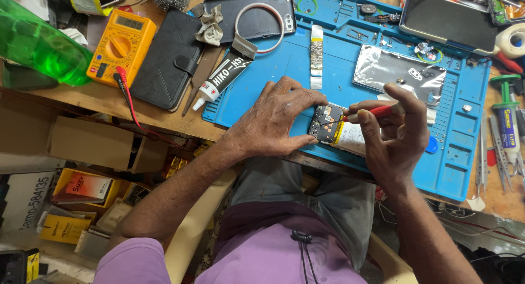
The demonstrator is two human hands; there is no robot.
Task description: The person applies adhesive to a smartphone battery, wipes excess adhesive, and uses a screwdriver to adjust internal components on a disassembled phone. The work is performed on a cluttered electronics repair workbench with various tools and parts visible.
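head cam | steep downward look | close over blue mat (262, 87) | edges perhaps cropped

opened phone (331, 130) with bare circuit board, flat on blue mat, red-handled screwdriver (365, 113) tip on it
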